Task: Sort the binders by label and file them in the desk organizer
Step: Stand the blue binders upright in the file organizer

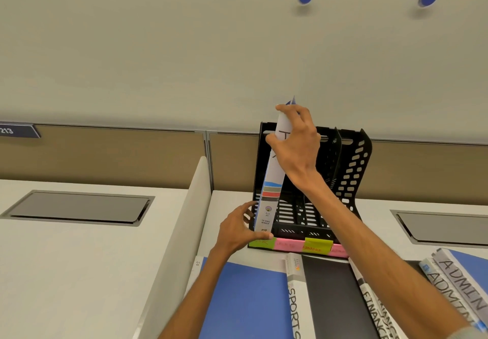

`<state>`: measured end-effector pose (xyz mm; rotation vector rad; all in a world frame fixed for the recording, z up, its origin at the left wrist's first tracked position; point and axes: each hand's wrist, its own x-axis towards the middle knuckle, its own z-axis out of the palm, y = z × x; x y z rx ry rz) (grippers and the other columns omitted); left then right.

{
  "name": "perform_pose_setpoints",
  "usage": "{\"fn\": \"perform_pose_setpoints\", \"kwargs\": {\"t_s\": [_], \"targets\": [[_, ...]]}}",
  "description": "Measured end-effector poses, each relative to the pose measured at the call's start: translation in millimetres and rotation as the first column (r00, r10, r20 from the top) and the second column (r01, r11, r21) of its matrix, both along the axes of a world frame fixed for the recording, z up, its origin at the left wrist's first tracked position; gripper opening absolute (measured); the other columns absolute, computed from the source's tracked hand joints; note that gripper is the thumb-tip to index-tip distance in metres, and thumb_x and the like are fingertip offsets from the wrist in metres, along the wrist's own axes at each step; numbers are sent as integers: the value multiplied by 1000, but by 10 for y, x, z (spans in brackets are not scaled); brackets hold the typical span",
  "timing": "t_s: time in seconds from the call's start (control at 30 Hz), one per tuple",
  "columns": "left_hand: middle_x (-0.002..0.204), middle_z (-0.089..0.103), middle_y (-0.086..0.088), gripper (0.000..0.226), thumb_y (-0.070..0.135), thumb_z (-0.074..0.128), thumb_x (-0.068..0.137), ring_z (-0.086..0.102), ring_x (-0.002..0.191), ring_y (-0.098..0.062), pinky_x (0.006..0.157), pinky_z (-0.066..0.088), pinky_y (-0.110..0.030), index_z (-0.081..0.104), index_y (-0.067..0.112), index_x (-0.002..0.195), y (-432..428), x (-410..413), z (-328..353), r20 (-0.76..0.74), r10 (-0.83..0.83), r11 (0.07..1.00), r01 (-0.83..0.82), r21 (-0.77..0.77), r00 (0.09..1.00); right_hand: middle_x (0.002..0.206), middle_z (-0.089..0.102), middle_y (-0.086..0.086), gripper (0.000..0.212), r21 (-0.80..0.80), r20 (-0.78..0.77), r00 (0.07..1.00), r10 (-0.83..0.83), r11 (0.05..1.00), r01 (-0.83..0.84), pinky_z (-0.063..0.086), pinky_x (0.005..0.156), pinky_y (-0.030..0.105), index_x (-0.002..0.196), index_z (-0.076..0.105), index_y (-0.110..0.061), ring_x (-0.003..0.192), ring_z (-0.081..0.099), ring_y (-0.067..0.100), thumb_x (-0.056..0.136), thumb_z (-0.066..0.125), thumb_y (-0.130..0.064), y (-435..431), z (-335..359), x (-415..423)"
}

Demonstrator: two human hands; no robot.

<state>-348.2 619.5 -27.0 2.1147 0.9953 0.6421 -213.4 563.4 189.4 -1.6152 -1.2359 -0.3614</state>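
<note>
binder (269, 201): held upright at the leftmost slot of the desk organizer, its top tipped slightly to the right. The white spine is turned to the camera, with coloured bands and small print low down. How far it is seated in the slot cannot be told.
desk organizer (353, 164): black slotted plastic with several upright dividers, stood on the desk (375, 230) against the partition.
right hand (298, 143): clamped on the top of the binder's spine, with the fingers wrapped over it and part of the handwriting covered.
left hand (237, 230): curled round the binder's foot, with the thumb laid along the organizer's front lip.
hands: kept apart, one at each end of the binder.
sticky notes (289, 245): fixed in a row along the front lip, in the order green, pink, yellow-green, pink. Only FINANCE on the yellow-green one can be read.
SPORTS binder (248, 299): laid flat in front of the organizer, with a blue cover and a white spine.
black binder (332, 293): laid flat just beside the SPORTS spine, on its right.
FINANCE binders (369, 301): laid to the right of the black binder, partly hidden by the right forearm.
ADMIN binders (459, 280): stacked at the far right edge.
grey hatch (443, 227): set into the desk at the right.
</note>
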Motion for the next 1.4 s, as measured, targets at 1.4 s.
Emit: {"fn": "perform_pose_setpoints", "kwargs": {"t_s": [1.4], "targets": [[106, 67, 9, 51, 67, 70, 69, 63, 77, -13, 56, 42, -16, 49, 26, 89, 186, 143, -10, -82, 82, 995, -77, 67, 993, 136, 46, 10, 31, 65, 66, 997, 28, 997, -32, 58, 80, 22, 112, 67, -10, 110, 61, 27, 83, 74, -16, -72, 90, -152]]}}
